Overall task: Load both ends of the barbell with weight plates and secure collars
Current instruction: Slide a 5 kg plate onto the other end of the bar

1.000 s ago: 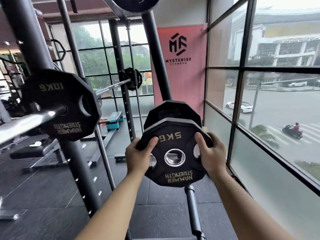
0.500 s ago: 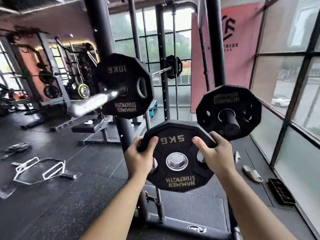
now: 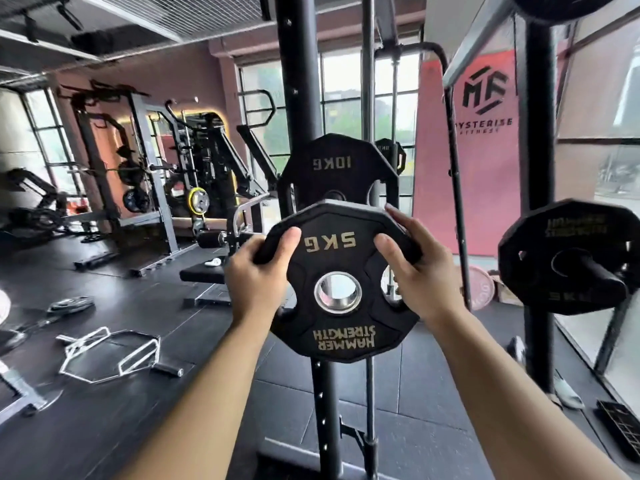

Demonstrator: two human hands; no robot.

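Overlapping 10KG plate [image 3: 333, 165]: gripped 5KG plate [image 3: 330, 259]

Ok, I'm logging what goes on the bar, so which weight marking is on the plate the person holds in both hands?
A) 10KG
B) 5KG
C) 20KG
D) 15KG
B: the plate gripped by the left hand and the right hand reads 5KG on its face, while the 10KG plate hangs behind it, untouched.
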